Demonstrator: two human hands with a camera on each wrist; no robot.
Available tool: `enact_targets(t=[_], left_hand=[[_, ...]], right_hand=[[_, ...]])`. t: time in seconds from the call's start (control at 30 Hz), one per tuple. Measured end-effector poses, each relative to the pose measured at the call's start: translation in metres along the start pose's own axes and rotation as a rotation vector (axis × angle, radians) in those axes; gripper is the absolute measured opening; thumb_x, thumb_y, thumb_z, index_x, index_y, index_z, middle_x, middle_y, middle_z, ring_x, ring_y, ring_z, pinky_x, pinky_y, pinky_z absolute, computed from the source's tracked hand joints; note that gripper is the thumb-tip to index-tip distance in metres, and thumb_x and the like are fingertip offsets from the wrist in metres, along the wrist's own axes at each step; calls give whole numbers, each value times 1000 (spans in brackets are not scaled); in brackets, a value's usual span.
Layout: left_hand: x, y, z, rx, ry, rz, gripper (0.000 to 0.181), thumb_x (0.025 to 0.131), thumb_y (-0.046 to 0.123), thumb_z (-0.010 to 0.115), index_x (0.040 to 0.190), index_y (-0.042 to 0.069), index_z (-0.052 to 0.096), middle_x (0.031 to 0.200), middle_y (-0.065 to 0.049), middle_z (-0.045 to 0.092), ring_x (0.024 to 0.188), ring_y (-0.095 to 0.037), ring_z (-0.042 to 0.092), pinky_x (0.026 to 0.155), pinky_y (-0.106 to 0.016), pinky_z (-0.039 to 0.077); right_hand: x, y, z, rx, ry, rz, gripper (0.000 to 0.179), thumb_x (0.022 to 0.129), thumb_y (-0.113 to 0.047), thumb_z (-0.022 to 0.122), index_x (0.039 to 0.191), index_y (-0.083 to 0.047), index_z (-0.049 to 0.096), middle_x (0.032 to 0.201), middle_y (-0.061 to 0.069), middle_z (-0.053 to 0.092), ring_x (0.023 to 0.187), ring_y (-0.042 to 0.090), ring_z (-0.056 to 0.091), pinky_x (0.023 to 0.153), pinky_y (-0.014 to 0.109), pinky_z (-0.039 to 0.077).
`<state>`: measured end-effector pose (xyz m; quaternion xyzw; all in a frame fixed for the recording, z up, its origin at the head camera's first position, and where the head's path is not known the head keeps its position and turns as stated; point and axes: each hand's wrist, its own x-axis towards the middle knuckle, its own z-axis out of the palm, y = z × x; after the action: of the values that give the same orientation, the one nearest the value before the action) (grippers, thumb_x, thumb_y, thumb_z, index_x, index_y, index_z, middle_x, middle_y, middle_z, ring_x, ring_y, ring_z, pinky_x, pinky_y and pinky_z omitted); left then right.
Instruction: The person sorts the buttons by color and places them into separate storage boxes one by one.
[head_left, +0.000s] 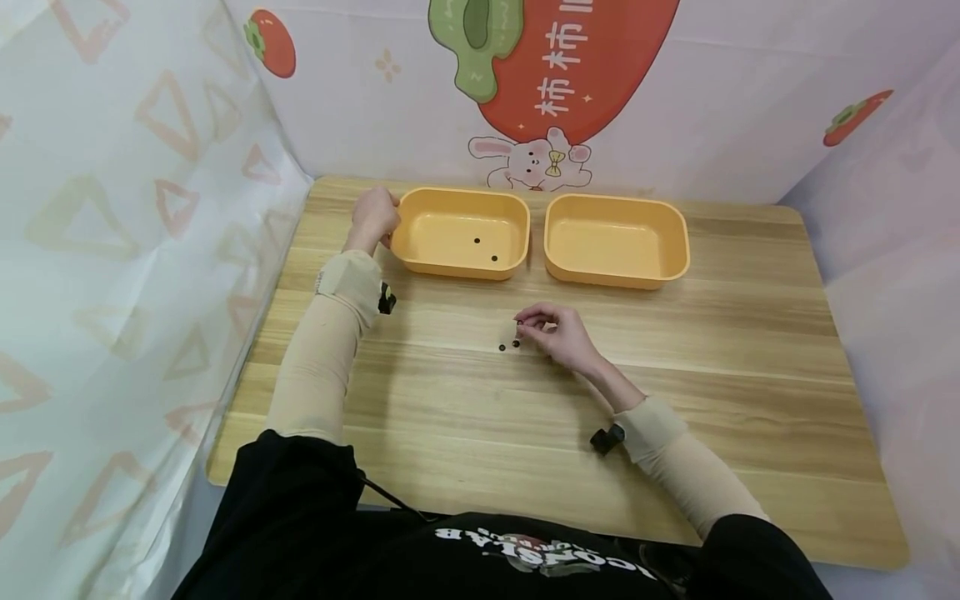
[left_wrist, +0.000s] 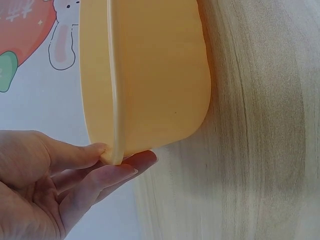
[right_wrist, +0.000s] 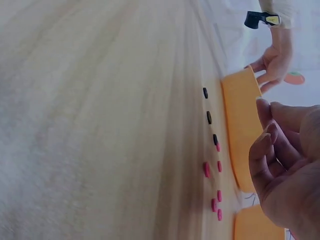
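Observation:
My left hand pinches the left rim of a yellow-orange plastic bin, thumb inside and fingers outside; the left wrist view shows this grip close up. Two small black discs lie in that bin. Over the middle of the table, my right hand brings thumb and index finger together. A small dark disc shows at those fingertips in the head view; the right wrist view hides it. Black discs lie on the wood just below. Several small pink discs lie there too in the right wrist view.
A second yellow-orange bin stands to the right of the first, with a narrow gap between them. Both stand at the back of the wooden table, before a printed backdrop. Patterned cloth hangs along the left side.

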<state>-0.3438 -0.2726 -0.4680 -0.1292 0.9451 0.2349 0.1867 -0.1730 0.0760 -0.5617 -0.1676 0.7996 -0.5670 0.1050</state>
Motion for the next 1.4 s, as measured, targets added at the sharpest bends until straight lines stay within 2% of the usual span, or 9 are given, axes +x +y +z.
enact_targets(t=[0.1, 0.17, 0.47, 0.73, 0.87, 0.97, 1.07, 1.13, 1.4], left_hand=[[0, 0, -2, 9, -1, 4, 65, 100, -10, 44, 163, 2, 49, 165, -22, 54, 36, -7, 58, 57, -29, 67], [0, 0, -3, 7, -3, 4, 65, 99, -10, 44, 163, 2, 49, 165, -22, 54, 36, -7, 58, 60, -31, 68], [4, -3, -4, -9, -5, -5, 64, 99, -8, 45, 162, 2, 51, 165, -22, 54, 35, -6, 58, 70, -35, 71], [4, -4, -2, -43, -9, -16, 62, 101, -8, 47, 162, 2, 51, 164, -25, 54, 37, -7, 60, 58, -28, 67], [2, -5, -2, -68, -14, -7, 59, 104, -6, 52, 162, 1, 50, 164, -26, 54, 38, -7, 60, 53, -26, 65], [2, -6, -2, -82, -17, 5, 58, 105, -5, 54, 162, 1, 50, 164, -27, 54, 41, -8, 62, 54, -25, 65], [2, -5, -1, -93, -19, 5, 57, 105, -5, 54, 162, 0, 50, 164, -27, 54, 45, -10, 66, 57, -27, 66], [3, -5, -1, -107, -22, 1, 57, 105, -6, 55, 162, 0, 50, 164, -27, 53, 49, -12, 69, 57, -27, 67], [2, -7, -1, -124, -22, 15, 57, 104, -7, 55, 161, -3, 50, 163, -28, 54, 45, -10, 65, 54, -27, 66]], right_hand=[[3, -2, -4, 27, 22, -28, 18, 100, 3, 75, 115, 12, 75, 95, 28, 81, 84, 31, 80, 65, 14, 52], [5, -4, -7, 47, 36, -34, 19, 101, 3, 74, 117, 14, 74, 93, 31, 80, 82, 33, 80, 61, 13, 50], [28, -10, -20, 75, 157, -117, 19, 102, 5, 70, 118, 16, 72, 84, 33, 75, 63, 19, 69, 52, 13, 42], [55, -17, -27, 110, 217, -143, 18, 104, 1, 70, 118, 12, 73, 76, 27, 75, 49, 6, 51, 45, 15, 39], [64, -20, -27, 104, 226, -147, 19, 105, 0, 70, 119, 12, 73, 77, 31, 73, 49, 3, 49, 45, 15, 36], [71, -21, -25, 121, 230, -146, 22, 104, 0, 70, 119, 15, 72, 72, 23, 74, 49, 4, 50, 46, 14, 37], [80, -21, -21, 138, 233, -139, 22, 103, 3, 70, 119, 18, 71, 66, 2, 73, 49, 4, 53, 46, 14, 37], [86, -22, -18, 136, 237, -134, 21, 103, 2, 71, 117, 17, 71, 65, -1, 72, 49, 3, 56, 45, 13, 37], [115, -26, -7, 121, 265, -105, 18, 101, 2, 73, 115, 13, 73, 74, 28, 73, 47, 11, 59, 42, 14, 33]])
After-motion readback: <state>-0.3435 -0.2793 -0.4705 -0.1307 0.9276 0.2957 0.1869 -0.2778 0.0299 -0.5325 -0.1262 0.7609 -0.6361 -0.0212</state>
